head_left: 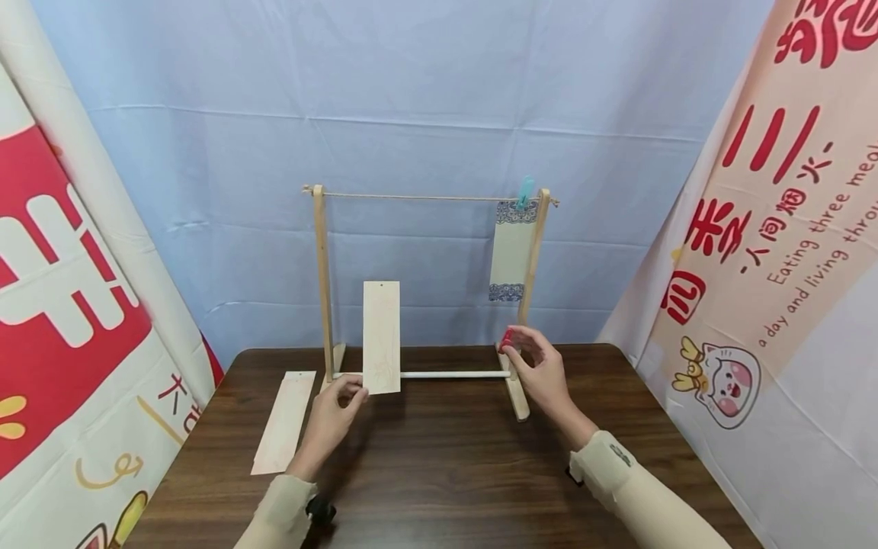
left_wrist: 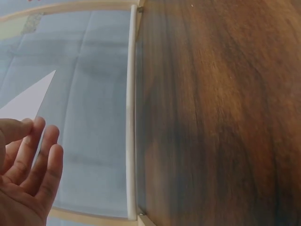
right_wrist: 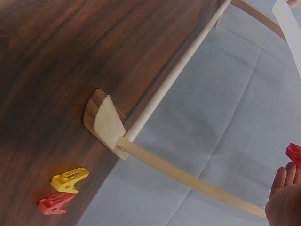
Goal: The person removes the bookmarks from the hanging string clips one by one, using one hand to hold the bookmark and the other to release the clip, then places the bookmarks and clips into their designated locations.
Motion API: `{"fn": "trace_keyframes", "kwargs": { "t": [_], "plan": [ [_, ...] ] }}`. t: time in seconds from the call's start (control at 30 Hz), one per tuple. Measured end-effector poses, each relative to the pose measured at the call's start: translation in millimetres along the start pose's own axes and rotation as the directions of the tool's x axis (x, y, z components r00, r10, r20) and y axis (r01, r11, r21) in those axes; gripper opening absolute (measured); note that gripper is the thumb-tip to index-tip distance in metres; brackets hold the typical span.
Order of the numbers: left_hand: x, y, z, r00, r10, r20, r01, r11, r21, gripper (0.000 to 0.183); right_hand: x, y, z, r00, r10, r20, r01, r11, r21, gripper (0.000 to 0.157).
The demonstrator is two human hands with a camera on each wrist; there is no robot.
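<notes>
My left hand (head_left: 329, 418) pinches a tall cream paper card (head_left: 381, 335) by its lower left corner. The card stands upright in the air before the frame, a small hole near its top edge. In the left wrist view, the thumb and index finger grip the card's corner (left_wrist: 29, 101) while the other fingers extend. My right hand (head_left: 543, 374) holds a small red clothespin (head_left: 506, 338) between thumb and fingertips, beside the frame's right post (head_left: 537, 252). A patterned card (head_left: 511, 255) hangs from the string (head_left: 418, 197) under a light blue clothespin (head_left: 526, 192).
Another cream card (head_left: 284, 423) lies on the dark wooden table (head_left: 439, 473) at the left. The frame has a left post (head_left: 322, 282), a white lower rod (head_left: 453, 374) and wooden feet. A yellow clothespin (right_wrist: 69, 180) and a red one (right_wrist: 55, 203) lie beyond the right foot (right_wrist: 104, 122).
</notes>
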State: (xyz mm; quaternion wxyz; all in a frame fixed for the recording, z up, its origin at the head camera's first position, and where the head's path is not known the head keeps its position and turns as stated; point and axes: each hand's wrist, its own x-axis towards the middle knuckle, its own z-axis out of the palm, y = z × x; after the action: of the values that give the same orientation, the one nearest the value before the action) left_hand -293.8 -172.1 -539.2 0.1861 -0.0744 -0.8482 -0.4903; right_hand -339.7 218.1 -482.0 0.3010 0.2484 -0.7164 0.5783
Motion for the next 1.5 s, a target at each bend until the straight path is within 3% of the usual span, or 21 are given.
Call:
{"fn": "trace_keyframes", "kwargs": {
  "t": [0.37,0.7,0.93,1.17,1.4,1.5],
  "plan": [
    [-10.6,-5.3,-7.6,1.000,-0.003,0.010,0.003,0.998,0.057,0.014,-10,-25,-8.1,1.000,-0.023,0.019,0.023,1.000,-0.007,0.040],
    [-17.1,-11.7,-23.2,0.999,-0.034,0.003,0.034,0.996,0.077,0.018,-21,9,-18.5,1.000,0.019,-0.009,-0.019,1.000,-0.012,0.043],
    [-22.6,-18.0,-36.3,0.999,-0.032,-0.018,0.034,0.994,0.102,0.016,-29,9,-25.5,0.998,0.046,-0.045,-0.045,0.999,0.017,0.045],
    [-28.9,-24.2,-48.2,0.999,-0.040,-0.019,0.042,0.990,0.134,0.019,-35,-13,-28.8,0.995,0.072,-0.062,-0.074,0.997,-0.031,0.040],
    [-36.3,-29.0,-60.3,0.997,-0.078,-0.024,0.080,0.983,0.164,0.017,-46,16,-41.0,0.990,0.130,-0.060,-0.130,0.992,-0.003,0.039],
    [-40.5,-30.0,-67.2,0.996,-0.085,-0.025,0.089,0.978,0.189,0.017,-49,16,-45.4,0.989,0.137,-0.049,-0.137,0.991,-0.007,0.038]
  ]
}}
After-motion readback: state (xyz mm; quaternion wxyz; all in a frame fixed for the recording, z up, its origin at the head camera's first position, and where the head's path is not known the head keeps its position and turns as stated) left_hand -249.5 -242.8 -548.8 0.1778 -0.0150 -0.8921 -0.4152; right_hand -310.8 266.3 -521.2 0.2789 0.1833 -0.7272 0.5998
